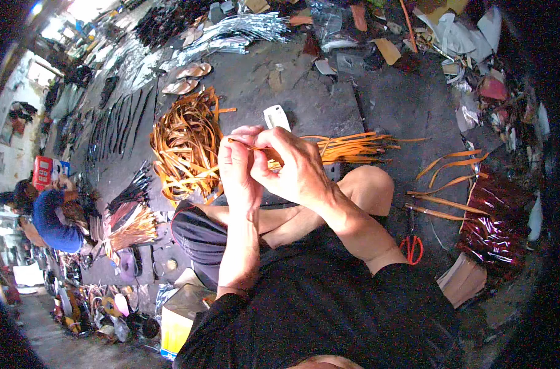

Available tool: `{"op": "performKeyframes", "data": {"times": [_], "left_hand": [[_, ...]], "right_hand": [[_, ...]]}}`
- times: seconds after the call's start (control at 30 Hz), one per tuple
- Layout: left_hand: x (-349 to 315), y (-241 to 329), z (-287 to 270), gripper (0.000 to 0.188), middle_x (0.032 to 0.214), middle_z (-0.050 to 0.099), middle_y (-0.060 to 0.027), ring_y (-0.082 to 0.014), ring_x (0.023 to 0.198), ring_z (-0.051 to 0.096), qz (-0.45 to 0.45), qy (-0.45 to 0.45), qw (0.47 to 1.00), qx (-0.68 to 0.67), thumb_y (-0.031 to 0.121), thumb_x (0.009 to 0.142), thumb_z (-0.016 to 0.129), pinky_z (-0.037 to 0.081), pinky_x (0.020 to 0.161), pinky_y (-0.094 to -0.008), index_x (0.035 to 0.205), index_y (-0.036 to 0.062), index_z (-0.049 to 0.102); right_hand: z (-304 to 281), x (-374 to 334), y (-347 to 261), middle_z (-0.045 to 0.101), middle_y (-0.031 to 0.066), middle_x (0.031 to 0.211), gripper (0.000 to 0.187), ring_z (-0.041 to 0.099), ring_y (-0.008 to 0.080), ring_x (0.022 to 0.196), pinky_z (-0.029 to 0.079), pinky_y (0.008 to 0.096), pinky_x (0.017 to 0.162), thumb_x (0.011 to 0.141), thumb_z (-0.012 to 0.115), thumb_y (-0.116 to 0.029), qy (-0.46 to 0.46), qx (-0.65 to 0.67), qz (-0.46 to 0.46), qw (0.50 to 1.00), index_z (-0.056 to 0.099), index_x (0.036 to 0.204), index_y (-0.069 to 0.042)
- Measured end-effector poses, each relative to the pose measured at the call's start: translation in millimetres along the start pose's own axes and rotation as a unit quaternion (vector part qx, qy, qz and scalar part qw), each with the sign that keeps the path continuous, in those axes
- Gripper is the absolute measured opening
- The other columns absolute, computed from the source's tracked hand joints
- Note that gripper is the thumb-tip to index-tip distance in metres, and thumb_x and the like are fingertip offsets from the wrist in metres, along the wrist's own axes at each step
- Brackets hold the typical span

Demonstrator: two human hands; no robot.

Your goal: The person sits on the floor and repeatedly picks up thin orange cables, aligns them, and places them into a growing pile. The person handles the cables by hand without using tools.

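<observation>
Raised over my crossed legs, my left hand (236,169) and my right hand (295,163) meet with their fingertips pinched together. Between them is a narrow orange-brown strip (240,142), of which only a short piece shows; my fingers cover the rest. A tangled heap of glossy orange-brown strips (183,144) lies on the floor just left of my left hand. More such strips (357,147) lie in a straighter bundle beyond my right hand, spreading to the right. A small white object (276,117) sits just past my fingers.
Red-handled scissors (411,249) lie right of my knee. Farther right are loose orange strips (449,163) and a dark red shiny bundle (498,215). Silvery strips (237,32) and sandals (188,79) lie ahead. A person in blue (55,218) sits at left; a container (178,320) stands by my left elbow.
</observation>
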State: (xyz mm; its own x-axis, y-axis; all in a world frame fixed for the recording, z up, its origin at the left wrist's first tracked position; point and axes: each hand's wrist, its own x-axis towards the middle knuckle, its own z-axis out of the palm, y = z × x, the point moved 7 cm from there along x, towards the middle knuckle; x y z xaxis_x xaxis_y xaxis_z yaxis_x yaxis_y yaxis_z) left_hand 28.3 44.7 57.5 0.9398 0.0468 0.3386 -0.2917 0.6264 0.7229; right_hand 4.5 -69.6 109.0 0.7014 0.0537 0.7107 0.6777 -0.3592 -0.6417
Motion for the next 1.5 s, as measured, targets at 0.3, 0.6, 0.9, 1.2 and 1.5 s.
{"op": "performKeyframes", "data": {"times": [0.3, 0.6, 0.9, 1.2, 1.5], "left_hand": [[0.8, -0.7, -5.4, 0.029, 0.096, 0.061, -0.0009, -0.0219, 0.107, 0.058, 0.004, 0.105, 0.991, -0.079, 0.04, 0.099, 0.054, 0.046, 0.1, -0.0403, 0.109, 0.0124, 0.056], [12.1, 10.9, -39.3, 0.021, 0.09, 0.059, 0.0013, -0.0108, 0.08, 0.056, 0.04, 0.19, 0.976, -0.097, 0.031, 0.099, 0.058, 0.049, 0.073, -0.0251, 0.106, 0.0111, 0.057], [22.2, 32.1, -76.0, 0.022, 0.092, 0.064, 0.0013, -0.0096, 0.083, 0.06, 0.066, 0.181, 0.977, -0.091, 0.028, 0.096, 0.063, 0.053, 0.075, -0.0234, 0.106, 0.0092, 0.061], [44.6, 56.7, -126.9, 0.019, 0.089, 0.067, -0.0039, -0.0107, 0.079, 0.064, 0.075, 0.142, 0.969, -0.185, 0.025, 0.095, 0.063, 0.058, 0.073, -0.0228, 0.099, 0.0058, 0.063], [61.6, 89.9, -196.2, 0.016, 0.085, 0.07, -0.0062, -0.0126, 0.075, 0.068, 0.073, 0.171, 0.963, -0.196, 0.021, 0.09, 0.068, 0.059, 0.066, -0.0233, 0.091, 0.0057, 0.064]], "right_hand": [[4.3, 1.7, 2.1, 0.064, 0.0092, 0.082, 0.017, 0.068, 0.0281, 0.071, 0.054, 0.0366, 0.061, 0.081, 0.07, -0.007, -0.007, -0.014, -0.037, 0.999, 0.058, 0.093, -0.007], [5.5, -19.3, 13.2, 0.064, 0.0092, 0.082, 0.02, 0.068, 0.0278, 0.073, 0.054, 0.036, 0.062, 0.079, 0.071, -0.005, -0.048, -0.035, -0.012, 0.998, 0.058, 0.095, -0.007], [2.6, -36.2, 15.7, 0.064, 0.0085, 0.081, 0.022, 0.068, 0.0253, 0.071, 0.054, 0.0347, 0.062, 0.077, 0.071, -0.001, -0.072, -0.043, -0.014, 0.996, 0.059, 0.094, -0.007], [-19.2, -50.0, 25.3, 0.066, 0.0088, 0.079, 0.02, 0.068, 0.0241, 0.068, 0.054, 0.0344, 0.061, 0.078, 0.072, -0.002, -0.085, -0.045, 0.031, 0.995, 0.061, 0.094, -0.007], [-31.9, -66.2, 22.3, 0.066, 0.0071, 0.079, 0.022, 0.068, 0.0219, 0.067, 0.054, 0.0322, 0.059, 0.077, 0.074, -0.003, -0.096, -0.071, 0.01, 0.993, 0.06, 0.093, -0.007]]}}
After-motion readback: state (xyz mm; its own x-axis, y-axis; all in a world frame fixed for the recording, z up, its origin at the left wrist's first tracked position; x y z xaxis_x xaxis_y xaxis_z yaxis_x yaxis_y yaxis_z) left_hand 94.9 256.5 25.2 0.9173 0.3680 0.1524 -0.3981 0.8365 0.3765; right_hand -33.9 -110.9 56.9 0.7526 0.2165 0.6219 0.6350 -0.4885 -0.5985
